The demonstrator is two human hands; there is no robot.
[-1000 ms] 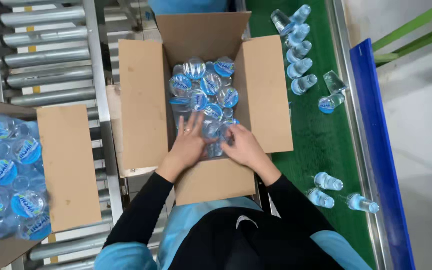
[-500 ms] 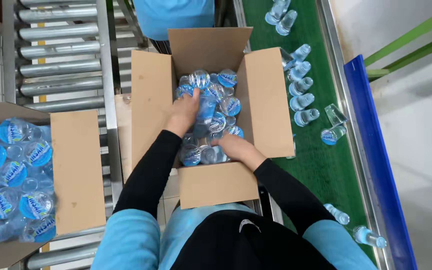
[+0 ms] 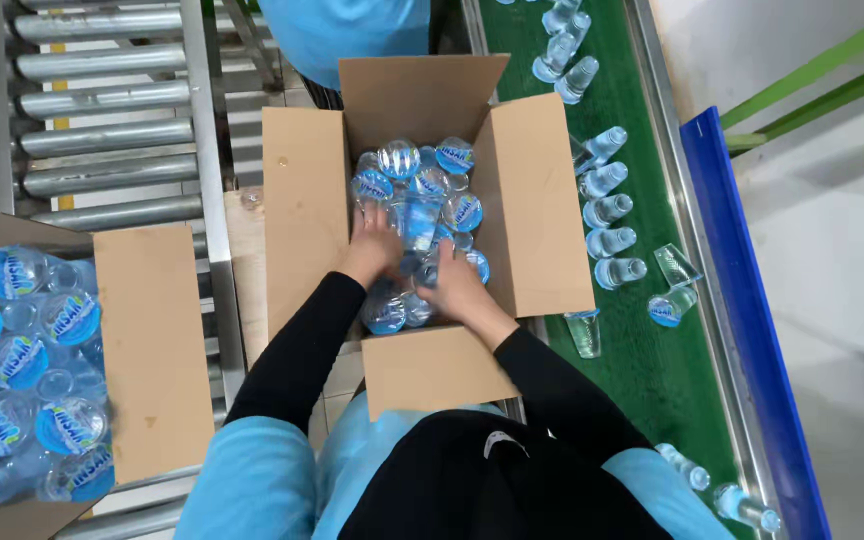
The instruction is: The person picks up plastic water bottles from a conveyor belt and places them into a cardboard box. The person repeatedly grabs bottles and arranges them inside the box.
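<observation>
Both hands, left hand (image 3: 377, 250) and right hand (image 3: 452, 285), press spread on loose water cups (image 3: 422, 190) in the cardboard box (image 3: 302, 220), gripping nothing. Push unevenly and the foil lids might puncture, or the stack could shift.

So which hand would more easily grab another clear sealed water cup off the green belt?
Probably the right hand: the green conveyor belt and its clear water cups lie on that side of the cardboard box.

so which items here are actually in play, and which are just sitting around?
In play:
left hand
right hand
water cups
open carton

Sitting around:
second carton, already filled
cups on the green belt
roller conveyor
</observation>
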